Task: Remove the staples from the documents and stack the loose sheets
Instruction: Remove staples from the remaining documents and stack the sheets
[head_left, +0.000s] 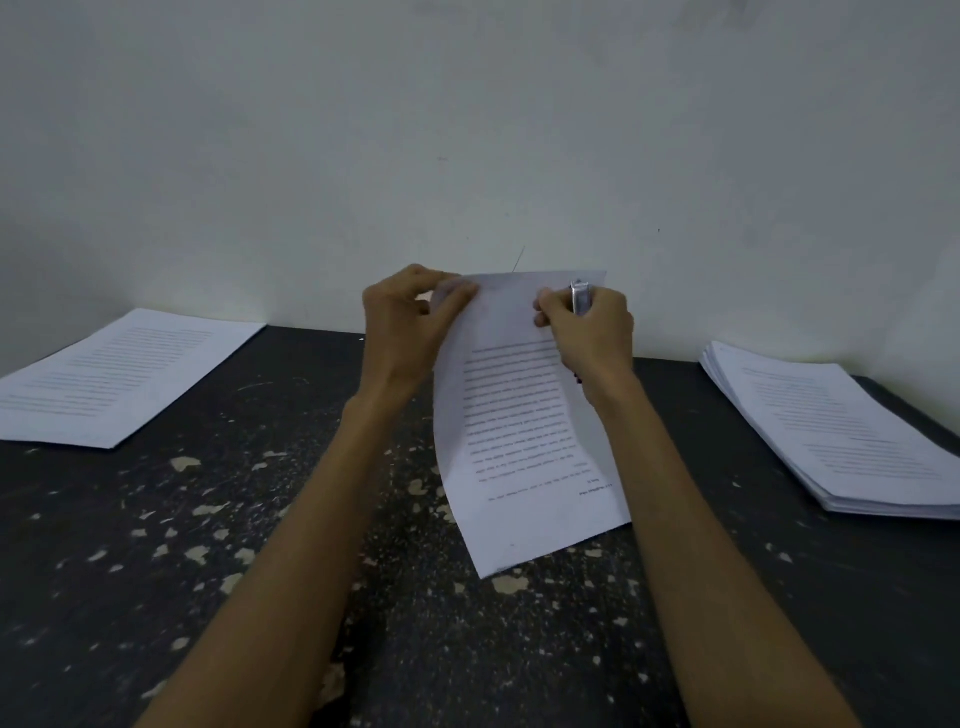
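A printed document (524, 436) is held up above the middle of the dark table, its top edge raised toward the wall and its lower edge hanging near the tabletop. My left hand (405, 322) pinches its top left corner. My right hand (592, 327) grips the top right part of the document and also holds a small metal tool (581, 297), whose shiny end sticks up above the fingers. No staple is visible. A thin pile of printed sheets (114, 379) lies flat at the far left. A thicker pile of printed documents (841, 436) lies at the far right.
The table (260, 545) is black with many chipped pale patches. A plain pale wall (467, 130) stands right behind its far edge. Both my forearms reach in from the bottom of the view.
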